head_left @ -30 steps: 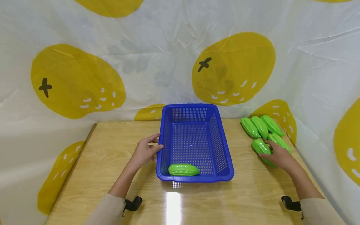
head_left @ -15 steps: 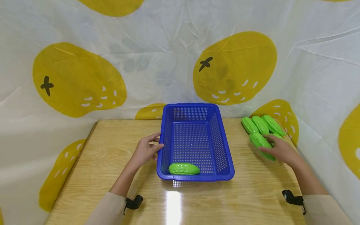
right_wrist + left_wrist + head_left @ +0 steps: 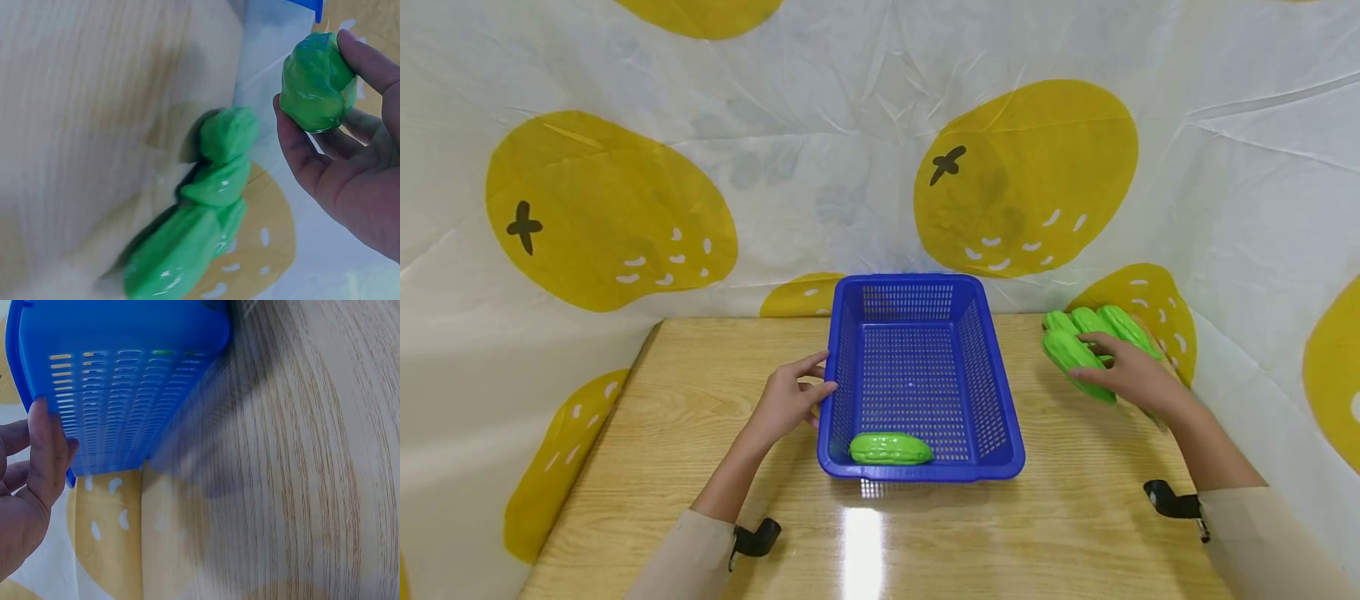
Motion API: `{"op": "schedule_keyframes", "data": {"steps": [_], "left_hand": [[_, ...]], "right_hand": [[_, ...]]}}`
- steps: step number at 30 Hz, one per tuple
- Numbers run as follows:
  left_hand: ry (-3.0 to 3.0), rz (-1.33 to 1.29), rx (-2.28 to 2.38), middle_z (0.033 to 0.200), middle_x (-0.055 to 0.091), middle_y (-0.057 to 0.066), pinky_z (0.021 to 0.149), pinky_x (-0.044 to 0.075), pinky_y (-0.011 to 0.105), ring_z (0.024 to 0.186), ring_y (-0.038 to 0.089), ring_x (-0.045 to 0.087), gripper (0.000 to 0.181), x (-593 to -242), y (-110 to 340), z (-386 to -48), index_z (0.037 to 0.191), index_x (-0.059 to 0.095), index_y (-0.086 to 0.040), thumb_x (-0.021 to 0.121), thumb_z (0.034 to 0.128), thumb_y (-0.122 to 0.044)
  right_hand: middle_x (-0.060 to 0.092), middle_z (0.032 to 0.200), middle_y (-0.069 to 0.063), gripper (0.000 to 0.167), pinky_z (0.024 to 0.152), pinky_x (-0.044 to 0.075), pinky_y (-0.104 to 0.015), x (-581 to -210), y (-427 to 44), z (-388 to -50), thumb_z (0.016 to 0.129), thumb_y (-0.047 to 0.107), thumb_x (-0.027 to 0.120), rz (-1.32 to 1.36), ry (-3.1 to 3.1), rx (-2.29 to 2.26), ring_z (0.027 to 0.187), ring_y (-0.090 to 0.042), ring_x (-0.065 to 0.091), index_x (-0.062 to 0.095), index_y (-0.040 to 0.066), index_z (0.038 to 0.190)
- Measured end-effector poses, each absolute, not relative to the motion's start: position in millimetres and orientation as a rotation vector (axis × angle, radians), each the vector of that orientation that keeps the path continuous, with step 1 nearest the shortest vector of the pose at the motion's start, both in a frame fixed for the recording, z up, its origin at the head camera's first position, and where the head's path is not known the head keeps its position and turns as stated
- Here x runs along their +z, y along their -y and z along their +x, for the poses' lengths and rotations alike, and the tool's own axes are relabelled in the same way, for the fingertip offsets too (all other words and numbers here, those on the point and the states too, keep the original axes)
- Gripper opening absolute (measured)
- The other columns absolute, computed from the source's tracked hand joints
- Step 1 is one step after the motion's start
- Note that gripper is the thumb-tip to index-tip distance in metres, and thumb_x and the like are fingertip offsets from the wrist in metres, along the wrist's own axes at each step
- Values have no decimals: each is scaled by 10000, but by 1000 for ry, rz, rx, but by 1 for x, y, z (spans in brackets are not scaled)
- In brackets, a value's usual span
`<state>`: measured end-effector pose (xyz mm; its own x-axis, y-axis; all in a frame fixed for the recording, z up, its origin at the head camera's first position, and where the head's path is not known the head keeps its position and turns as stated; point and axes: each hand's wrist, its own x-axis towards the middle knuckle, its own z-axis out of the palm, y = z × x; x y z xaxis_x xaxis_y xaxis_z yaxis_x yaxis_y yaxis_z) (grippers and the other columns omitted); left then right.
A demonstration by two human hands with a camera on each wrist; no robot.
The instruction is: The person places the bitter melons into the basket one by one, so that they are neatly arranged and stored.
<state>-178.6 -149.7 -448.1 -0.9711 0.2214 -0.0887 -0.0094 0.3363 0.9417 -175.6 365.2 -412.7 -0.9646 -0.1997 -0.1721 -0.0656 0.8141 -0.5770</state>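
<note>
My right hand (image 3: 1138,375) grips a glossy green bitter melon (image 3: 1072,360) between thumb and fingers. In the right wrist view this held bitter melon (image 3: 315,84) is raised clear of the table. Below it lie several more bitter melons (image 3: 1126,327) at the table's back right, some partly hidden behind the hand and the held one. My left hand (image 3: 786,400) holds the left rim of a blue perforated basket (image 3: 1000,392), thumb over the rim and fingers at its outer side. One bitter melon (image 3: 891,449) lies crosswise inside, along the basket's near wall.
The wooden table (image 3: 722,367) extends on both sides of the basket and in front of it. A white cloth (image 3: 835,183) with large yellow fruit prints hangs behind the table and along its sides.
My right hand has lifted its bitter melon off the table and carried it up and slightly left, over the others. The left hand and the basket have stayed in place.
</note>
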Motion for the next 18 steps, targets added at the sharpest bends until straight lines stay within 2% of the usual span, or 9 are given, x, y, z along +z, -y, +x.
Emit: {"op": "schedule_keyframes", "data": {"steps": [5,11,18], "left_hand": [[-2394,195,1697,1226,651,237,516,654,474,688,184,699,602,-449,150,-180,1522,506,-53,728,963,-64],[-2388,205,1699,1222,651,240,504,652,436,695,192,707,599,-451,150,-181,1524,501,-47,723,968,-70],[-2402,195,1683,1225,650,236,560,651,551,690,188,703,598,-452,149,-181,1528,499,-60,720,973,-81]], "right_hand": [[404,1504,-399,786,974,533,-713,-402,-354,-186,1018,411,660,-272,-2766,-856,1321,-628,434,329,-32,1576],[464,1484,-353,772,955,560,-674,-392,-341,-199,1018,409,659,-334,-2766,-844,1308,-565,491,335,1,1589],[525,1445,-324,731,941,581,-638,-377,-319,-209,1021,404,656,-416,-2778,-823,1280,-521,543,372,26,1579]]}}
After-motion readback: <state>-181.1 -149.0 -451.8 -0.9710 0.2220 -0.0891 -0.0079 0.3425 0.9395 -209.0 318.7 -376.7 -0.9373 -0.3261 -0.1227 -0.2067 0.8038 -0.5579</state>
